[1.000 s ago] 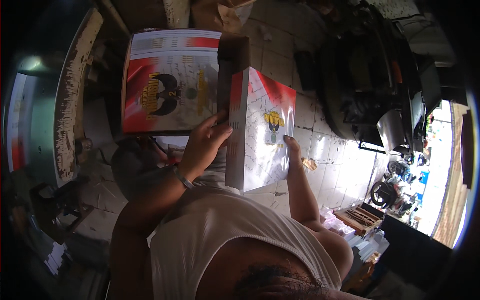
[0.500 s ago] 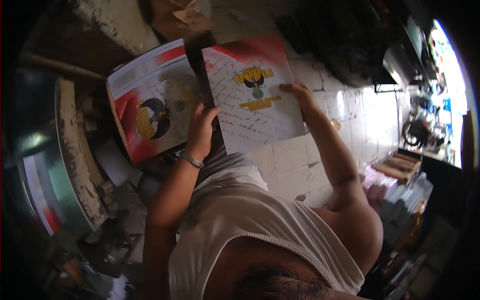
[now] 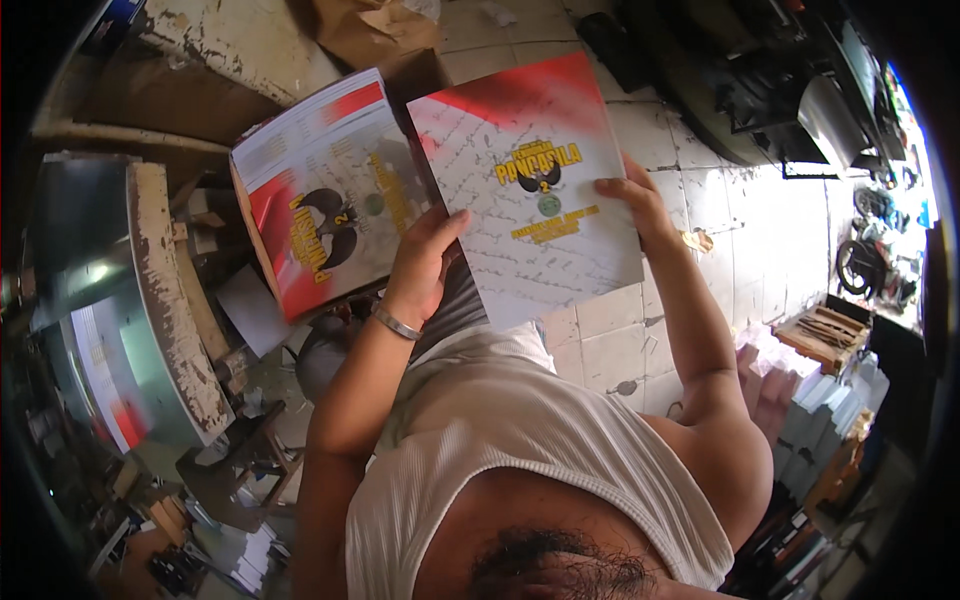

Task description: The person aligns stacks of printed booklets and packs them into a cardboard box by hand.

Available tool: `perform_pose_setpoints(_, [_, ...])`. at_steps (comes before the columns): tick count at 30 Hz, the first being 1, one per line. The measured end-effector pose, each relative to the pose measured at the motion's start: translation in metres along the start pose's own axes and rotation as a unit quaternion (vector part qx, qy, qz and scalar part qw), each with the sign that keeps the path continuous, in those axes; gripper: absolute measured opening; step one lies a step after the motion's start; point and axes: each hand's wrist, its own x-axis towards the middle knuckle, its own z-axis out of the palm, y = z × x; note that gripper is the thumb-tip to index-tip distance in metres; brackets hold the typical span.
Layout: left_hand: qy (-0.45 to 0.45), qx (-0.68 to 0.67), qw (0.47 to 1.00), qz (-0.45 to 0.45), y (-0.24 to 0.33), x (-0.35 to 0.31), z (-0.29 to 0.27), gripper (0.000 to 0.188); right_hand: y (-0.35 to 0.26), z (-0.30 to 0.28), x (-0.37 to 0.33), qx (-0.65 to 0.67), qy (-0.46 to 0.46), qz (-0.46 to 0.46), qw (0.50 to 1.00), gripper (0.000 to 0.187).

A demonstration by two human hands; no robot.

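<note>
Both my hands hold a thin booklet [image 3: 535,255] in front of my waist, its cover white with a red top, yellow lettering and handwriting-like grey script. My left hand [image 3: 420,262] grips its left edge, the thumb lying on the cover and the other fingers hidden behind. At the right edge, my right hand [image 3: 638,208] pinches it with the thumb on top. Just left of it, an open cardboard box [image 3: 256,238] holds a stack of matching booklets [image 3: 365,160], the visible covers turned sideways. A metal band circles my left wrist.
A worn bench edge [image 3: 172,300] runs along the left, beside a glossy greenish surface with a red-and-white sheet [image 3: 100,370]. Crumpled brown paper [image 3: 375,40] lies beyond the box. Dark machinery [image 3: 745,90] stands far right; paper stacks [image 3: 800,410] and a wooden crate [image 3: 825,335] sit nearer.
The booklet and both hands appear slightly farther right in the picture, and the surroundings have shifted right too. Both hands keep their grip on the booklet.
</note>
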Motion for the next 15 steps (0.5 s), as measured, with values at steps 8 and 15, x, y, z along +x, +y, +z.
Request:
perform_pose_setpoints(8, [-0.135, 0.397, 0.863, 0.282, -0.019, -0.014, -0.042, 0.051, -0.070, 0.007, -0.030, -0.314, -0.105, -0.271, 0.904, 0.087])
perform_pose_setpoints(15, [-0.253, -0.262, 0.931, 0.000, -0.017, 0.034, -0.060, 0.049, -0.120, 0.040, -0.030, -0.495, -0.209, -0.487, 0.689, 0.066])
